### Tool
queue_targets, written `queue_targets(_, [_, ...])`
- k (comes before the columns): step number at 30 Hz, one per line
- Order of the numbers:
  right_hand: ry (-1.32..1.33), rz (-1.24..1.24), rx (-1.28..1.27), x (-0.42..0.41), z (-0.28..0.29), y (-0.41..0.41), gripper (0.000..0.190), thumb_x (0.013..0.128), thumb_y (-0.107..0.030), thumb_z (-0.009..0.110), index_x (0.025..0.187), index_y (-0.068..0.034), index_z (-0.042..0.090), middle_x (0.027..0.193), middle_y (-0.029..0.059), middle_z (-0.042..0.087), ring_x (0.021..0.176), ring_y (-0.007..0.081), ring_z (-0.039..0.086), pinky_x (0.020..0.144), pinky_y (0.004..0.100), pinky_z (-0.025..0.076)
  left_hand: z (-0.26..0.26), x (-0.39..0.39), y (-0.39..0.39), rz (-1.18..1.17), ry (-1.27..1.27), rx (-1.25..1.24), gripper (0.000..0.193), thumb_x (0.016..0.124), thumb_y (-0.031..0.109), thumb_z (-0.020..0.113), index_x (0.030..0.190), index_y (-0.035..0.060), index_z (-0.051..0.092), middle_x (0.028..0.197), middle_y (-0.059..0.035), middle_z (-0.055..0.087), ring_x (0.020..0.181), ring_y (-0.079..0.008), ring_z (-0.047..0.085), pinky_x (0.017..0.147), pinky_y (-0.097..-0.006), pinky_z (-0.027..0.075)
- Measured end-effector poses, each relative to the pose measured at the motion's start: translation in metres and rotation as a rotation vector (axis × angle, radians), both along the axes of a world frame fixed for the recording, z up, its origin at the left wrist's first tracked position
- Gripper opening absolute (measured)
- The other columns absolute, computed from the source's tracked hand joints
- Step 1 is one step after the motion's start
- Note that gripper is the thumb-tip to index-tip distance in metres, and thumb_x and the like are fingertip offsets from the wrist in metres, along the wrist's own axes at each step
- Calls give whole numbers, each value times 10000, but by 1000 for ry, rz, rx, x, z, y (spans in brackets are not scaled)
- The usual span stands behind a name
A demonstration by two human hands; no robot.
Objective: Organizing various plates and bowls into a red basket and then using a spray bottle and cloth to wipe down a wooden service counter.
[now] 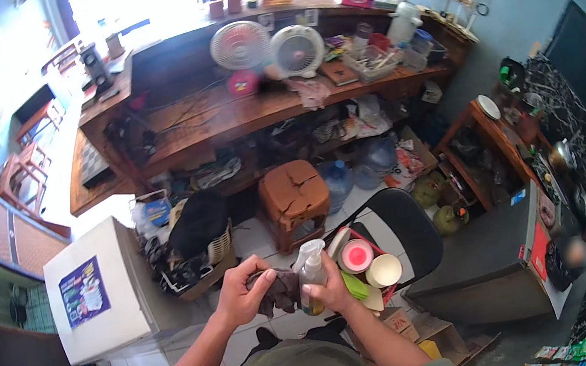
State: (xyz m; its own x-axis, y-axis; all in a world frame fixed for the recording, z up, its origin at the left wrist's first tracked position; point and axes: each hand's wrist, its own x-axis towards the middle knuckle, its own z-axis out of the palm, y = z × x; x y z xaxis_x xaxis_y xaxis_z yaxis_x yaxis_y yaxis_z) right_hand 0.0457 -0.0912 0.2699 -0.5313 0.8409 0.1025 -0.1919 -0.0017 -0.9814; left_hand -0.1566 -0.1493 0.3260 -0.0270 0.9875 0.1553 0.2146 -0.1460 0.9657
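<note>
My left hand [245,293] grips a dark brown cloth [281,291] between thumb and fingers, in front of my torso. Close beside it, my right hand [330,286] holds a clear pump bottle [312,275] upright, with some yellowish liquid low in it. A second clear nozzle or bottle top [311,246] shows just behind the pump; how the two relate is partly hidden by my fingers. The cloth hangs against the bottle's left side. Right of my right hand, a pink-and-white round container [357,255] and a cream cup [384,271] stand in a red-edged holder on a folding chair.
A cracked orange plastic stool [294,191] stands ahead, beside blue water jugs [336,179]. The black folding chair [412,227] is at right, near a grey cabinet [473,269]. A white chest [99,300] stands left. Beyond, a wooden counter [236,114] bears two fans [298,51].
</note>
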Motion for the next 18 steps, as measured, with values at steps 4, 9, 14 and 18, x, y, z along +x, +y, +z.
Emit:
queue_targets(4, [45, 59, -9, -44, 1, -1, 551, 716, -164, 655, 1211, -40, 447, 1028, 43, 537, 967, 135, 523, 874, 300, 428, 3, -43, -23, 123, 16, -42, 223, 828, 183, 716, 893, 25, 573, 690, -4, 600, 593, -36, 501, 533, -213, 403])
queue_targets(9, [54, 59, -35, -64, 12, 0, 554, 716, -202, 670, 1201, -46, 452, 1017, 44, 539, 956, 141, 524, 871, 294, 419, -22, -68, -25, 262, -81, 40, 259, 815, 157, 717, 991, 18, 587, 828, -31, 624, 692, -66, 551, 629, -220, 447])
queue_targets(14, [80, -53, -112, -53, 20, 15, 568, 694, -218, 669, 1191, -48, 453, 1033, 53, 529, 976, 148, 509, 891, 301, 403, -30, -47, -9, 379, -53, -23, 462, 788, 186, 731, 1166, 27, 518, 1049, -87, 560, 974, -192, 568, 880, -329, 443])
queue_targets(18, [77, -126, -147, -38, 27, 29, 553, 686, -232, 664, 1166, -52, 457, 1043, 69, 514, 981, 159, 501, 891, 307, 399, -55, -21, 7, 447, 86, 16, 455, 764, 225, 751, 1102, 38, 511, 1045, -78, 538, 1003, -216, 539, 892, -363, 423])
